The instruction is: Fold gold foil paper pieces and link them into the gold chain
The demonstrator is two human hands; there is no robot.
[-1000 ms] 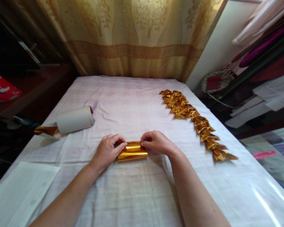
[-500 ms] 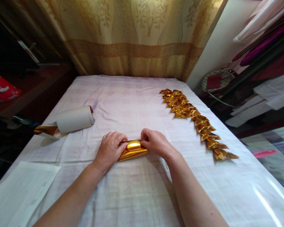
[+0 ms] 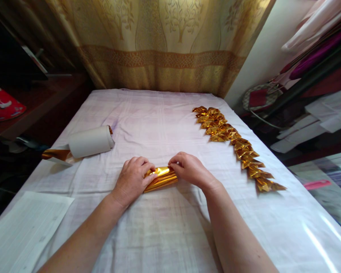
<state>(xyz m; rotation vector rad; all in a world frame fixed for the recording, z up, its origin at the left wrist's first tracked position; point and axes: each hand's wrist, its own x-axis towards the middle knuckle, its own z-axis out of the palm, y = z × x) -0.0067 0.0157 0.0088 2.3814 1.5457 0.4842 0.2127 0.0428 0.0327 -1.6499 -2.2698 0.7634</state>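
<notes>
"Two hands of ours are busy; where is the gold sheet?"

"We have the gold sheet (image 3: 164, 178) at the near middle of the pale cloth (image 3: 150, 121). Our left hand (image 3: 135, 175) has thumb and bent fingers nearly closed on its left end. Our right hand (image 3: 190, 169) pinches the far right corner between thumb and forefinger."

"Which step do we do?"

"We judge it is folding, because the sheet is a narrow band, bent along its length. Folded gold pieces (image 3: 241, 145) lie in line on the right, and a pale roll (image 3: 89, 142) on the left."

"What does the next move call for?"

"In our opinion, matched edges and an even press along the crease; such foil may spring open."
</notes>
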